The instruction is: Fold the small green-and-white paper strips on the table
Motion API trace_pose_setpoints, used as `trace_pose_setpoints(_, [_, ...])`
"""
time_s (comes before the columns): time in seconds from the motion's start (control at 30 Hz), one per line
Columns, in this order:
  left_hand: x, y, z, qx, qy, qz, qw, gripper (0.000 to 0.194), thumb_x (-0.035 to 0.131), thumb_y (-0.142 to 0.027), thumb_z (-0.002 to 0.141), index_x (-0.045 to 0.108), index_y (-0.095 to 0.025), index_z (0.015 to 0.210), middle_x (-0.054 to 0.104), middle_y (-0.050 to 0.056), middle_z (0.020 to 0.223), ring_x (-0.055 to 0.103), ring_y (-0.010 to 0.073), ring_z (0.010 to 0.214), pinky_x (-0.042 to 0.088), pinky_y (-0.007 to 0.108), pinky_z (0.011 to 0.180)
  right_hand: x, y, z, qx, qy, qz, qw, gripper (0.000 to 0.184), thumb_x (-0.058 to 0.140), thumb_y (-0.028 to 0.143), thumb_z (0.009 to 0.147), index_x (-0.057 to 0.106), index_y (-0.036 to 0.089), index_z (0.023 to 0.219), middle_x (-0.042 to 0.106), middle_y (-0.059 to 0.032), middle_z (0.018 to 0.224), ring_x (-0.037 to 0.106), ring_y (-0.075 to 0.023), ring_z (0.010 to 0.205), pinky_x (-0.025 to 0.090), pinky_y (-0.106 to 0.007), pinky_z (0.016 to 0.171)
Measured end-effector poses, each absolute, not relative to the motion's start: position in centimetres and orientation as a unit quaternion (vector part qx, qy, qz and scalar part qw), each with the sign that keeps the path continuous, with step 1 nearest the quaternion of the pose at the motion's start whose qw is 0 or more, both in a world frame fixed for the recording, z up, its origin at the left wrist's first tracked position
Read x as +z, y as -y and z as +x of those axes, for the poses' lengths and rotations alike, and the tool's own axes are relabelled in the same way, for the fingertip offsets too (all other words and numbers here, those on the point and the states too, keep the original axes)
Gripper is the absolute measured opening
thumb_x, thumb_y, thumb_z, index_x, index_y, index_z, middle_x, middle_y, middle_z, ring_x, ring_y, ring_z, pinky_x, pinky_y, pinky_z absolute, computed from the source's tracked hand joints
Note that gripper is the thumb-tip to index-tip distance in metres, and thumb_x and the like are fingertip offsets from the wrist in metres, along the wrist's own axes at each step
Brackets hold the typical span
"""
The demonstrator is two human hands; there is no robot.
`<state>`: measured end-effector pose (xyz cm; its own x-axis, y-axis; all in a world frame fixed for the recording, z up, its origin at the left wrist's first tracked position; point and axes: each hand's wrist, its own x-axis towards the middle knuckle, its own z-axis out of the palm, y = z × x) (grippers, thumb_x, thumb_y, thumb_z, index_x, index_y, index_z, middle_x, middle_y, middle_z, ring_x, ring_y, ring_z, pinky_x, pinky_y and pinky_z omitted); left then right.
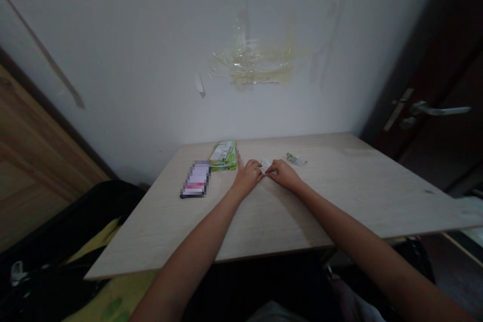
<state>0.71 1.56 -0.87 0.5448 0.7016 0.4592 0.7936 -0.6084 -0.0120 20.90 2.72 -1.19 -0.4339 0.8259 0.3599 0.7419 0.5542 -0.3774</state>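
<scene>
A small whitish packet (265, 164) lies on the table between my two hands; its print is too small to read. My left hand (248, 175) has its fingers bent onto the packet's left side, with the thumb sticking out away from it. From the other side, my right hand (284, 174) pinches the packet's near right edge with its fingertips. Just beyond the right hand rests a rolled green-and-white packet (296, 159). Left of my left hand sits a stack of flat green-and-white packets (224, 156).
A phone (196, 179) with a blurred screen lies left of the hands, by the stack. The pale wooden table (362, 181) meets a wall (151, 60) bearing peeling clear tape (260, 63). A dark door with a metal handle (441, 110) stands at right.
</scene>
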Motion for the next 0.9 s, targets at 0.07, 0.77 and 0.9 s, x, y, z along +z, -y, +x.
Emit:
trace_pose_setpoints(0.07, [-0.78, -1.49, 0.74, -0.209, 0.431, -0.871, 0.104, 0.017, 0.060, -0.033, 0.095, 0.076, -0.027, 0.099, 0.070, 0.005, 0.122, 0.054, 0.0240, 0.125, -0.008, 0.069, 0.119, -1.24, -2.87, 20.72, 0.077, 0.838, -0.479, 0.249, 0.016, 0.067, 0.027, 0.089, 0.080, 0.020, 0.096, 0.070, -0.0083, 0.097, 0.060, -0.0213, 0.099, 0.043, -0.030, 0.092])
trace_pose_setpoints(0.77, [-0.53, -1.42, 0.80, -0.241, 0.519, -0.820, -0.012, 0.016, 0.064, -0.036, 0.091, 0.077, -0.032, 0.097, 0.072, 0.003, 0.121, 0.053, 0.0279, 0.125, 0.000, 0.072, 0.116, -1.04, -2.46, 20.17, 0.050, 0.836, -0.489, 0.245, 0.017, 0.064, 0.028, 0.092, 0.077, 0.017, 0.092, 0.069, -0.0080, 0.094, 0.057, -0.0209, 0.095, 0.041, -0.029, 0.087])
trace_pose_setpoints(0.9, [-0.06, -1.00, 1.22, -0.252, 0.553, -0.793, -0.040, 0.013, 0.065, -0.035, 0.089, 0.077, -0.030, 0.089, 0.070, 0.003, 0.126, 0.051, 0.0296, 0.125, 0.004, 0.075, 0.114, -1.06, -2.57, 20.17, 0.052, 0.837, -0.487, 0.245, 0.017, 0.064, 0.028, 0.091, 0.077, 0.017, 0.093, 0.069, -0.0080, 0.094, 0.058, -0.0204, 0.095, 0.041, -0.029, 0.088])
